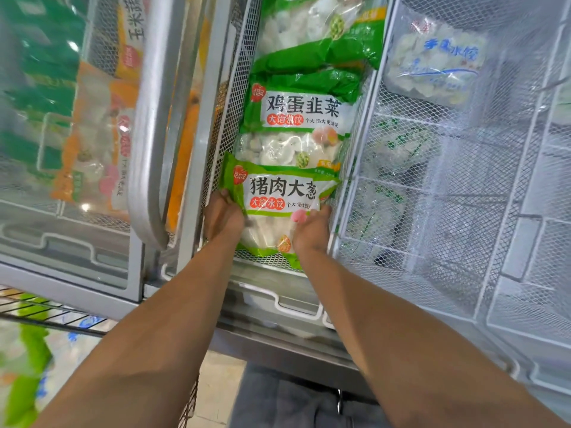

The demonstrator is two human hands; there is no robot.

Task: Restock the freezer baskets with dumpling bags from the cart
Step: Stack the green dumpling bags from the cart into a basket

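Observation:
A green and white dumpling bag [279, 208] lies at the near end of a white mesh freezer basket [234, 97]. My left hand [223, 216] grips its left edge and my right hand [312, 230] grips its right edge. Beyond it in the same basket lie a second green dumpling bag [296, 125] and a third green bag [318, 29]. The cart [46, 313] shows at the lower left, with green bags [27, 359] inside it.
A freezer lid with a curved metal handle [148, 143] stands slid to the left over orange bags [95, 140]. To the right is another mesh basket [457, 211] with a clear blue-printed dumpling bag [438, 63] at its far end.

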